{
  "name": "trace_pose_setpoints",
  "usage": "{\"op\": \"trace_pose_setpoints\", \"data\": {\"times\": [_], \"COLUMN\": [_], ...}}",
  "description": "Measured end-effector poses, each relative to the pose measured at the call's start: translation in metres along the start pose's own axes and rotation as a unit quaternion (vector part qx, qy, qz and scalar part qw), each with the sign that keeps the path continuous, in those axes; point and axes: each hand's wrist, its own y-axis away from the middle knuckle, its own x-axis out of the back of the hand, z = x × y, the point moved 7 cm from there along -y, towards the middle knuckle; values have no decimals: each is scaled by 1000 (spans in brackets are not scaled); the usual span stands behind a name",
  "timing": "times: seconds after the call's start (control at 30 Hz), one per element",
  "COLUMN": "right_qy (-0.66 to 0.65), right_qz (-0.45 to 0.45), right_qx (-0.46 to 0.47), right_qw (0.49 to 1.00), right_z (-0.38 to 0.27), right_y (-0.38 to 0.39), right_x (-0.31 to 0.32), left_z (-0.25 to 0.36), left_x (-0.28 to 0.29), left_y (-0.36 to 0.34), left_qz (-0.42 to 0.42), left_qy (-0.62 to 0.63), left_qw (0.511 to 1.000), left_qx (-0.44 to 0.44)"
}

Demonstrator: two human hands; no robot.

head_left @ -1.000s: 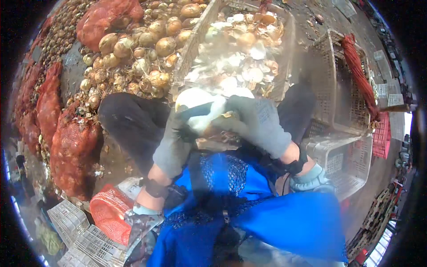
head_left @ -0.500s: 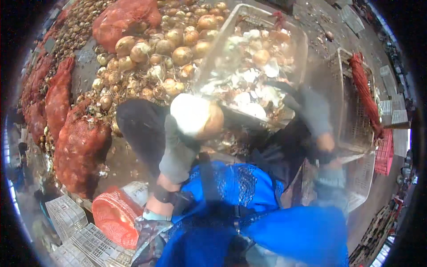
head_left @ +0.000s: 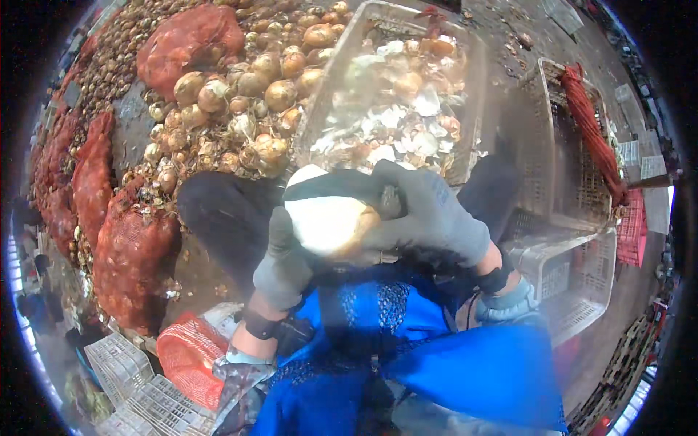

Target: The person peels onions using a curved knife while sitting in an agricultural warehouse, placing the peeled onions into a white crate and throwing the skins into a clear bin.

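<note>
Head view looked down on a wet, dark concrete floor point(head_left: 211, 280) strewn with onion skins, in what appeared to be a market yard. One large peeled white onion point(head_left: 327, 221) sat at centre, cupped between two grey-gloved hands: the left hand point(head_left: 285, 261) curled under its near left side, the right hand point(head_left: 425, 218) wrapped over its right side, fingers closed against it. One loose heap of brown unpeeled onions point(head_left: 247, 94) lay far left. One clear plastic crate of pale peelings point(head_left: 396, 102) stood directly beyond the hands; two empty grey lattice crates point(head_left: 560, 218) stood right. At least four red mesh sacks point(head_left: 131, 254) lined the left. A blue apron point(head_left: 378, 349) hid the person's lap; whether a blade was held could not be made out.
</note>
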Motion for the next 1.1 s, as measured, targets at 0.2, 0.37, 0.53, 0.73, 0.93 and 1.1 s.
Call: {"op": "trace_pose_setpoints", "data": {"times": [0.2,0.37,0.53,0.73,0.93,1.1], "right_qy": [-2,2,35,63,84,141], "right_qz": [17,-10,-5,-58,1,94], "right_qx": [192,26,4,21,41,44], "right_qw": [981,1000,999,996,996,985], "right_z": [0,33,31,23,18,17], "right_y": [16,7,7,5,10,15], "right_x": [7,-19,-22,-23,-25,-33], "left_z": [-24,-6,-24,2,-31,-57], "left_x": [50,-6,14,-19,24,53], "left_y": [17,3,2,13,-14,-20], "left_qz": [114,52,13,3,13,57], "left_qy": [-403,13,111,144,97,194], "left_qw": [908,997,991,984,995,971], "left_qx": [25,59,74,107,11,127]}}
